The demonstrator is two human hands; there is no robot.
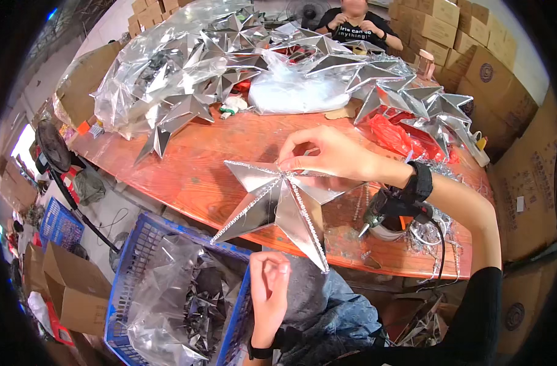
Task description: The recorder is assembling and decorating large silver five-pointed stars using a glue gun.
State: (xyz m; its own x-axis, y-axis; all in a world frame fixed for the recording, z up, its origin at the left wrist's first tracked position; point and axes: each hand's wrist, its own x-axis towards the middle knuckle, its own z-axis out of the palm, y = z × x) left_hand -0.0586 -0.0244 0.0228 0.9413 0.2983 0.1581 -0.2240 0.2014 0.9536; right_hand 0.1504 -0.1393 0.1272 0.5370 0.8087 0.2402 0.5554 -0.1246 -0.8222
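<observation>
A silver five-pointed star (pixel 263 204) with glittery beaded trim along several ridges is tilted over the table's near edge. My right hand (pixel 321 152) reaches in from the right, its thumb and fingers pinching the star near its centre and upper point. Below the star, my left hand (pixel 268 290) is curled closed, thumb against the fingers, apart from the star; whatever it may hold is hidden. Right of the star, a hot glue gun (pixel 382 210) rests on a round tub, nozzle pointing down-left. Loose silver bead trim (pixel 434 235) lies tangled beside it.
More silver stars (pixel 184 116) and clear plastic bags (pixel 300 88) cover the far side of the wooden table (pixel 193 165). A blue crate (pixel 123 293) stands at lower left. A co-worker (pixel 358 27) sits opposite. Cartons (pixel 495 85) are stacked right; a black fan (pixel 53 146) stands left.
</observation>
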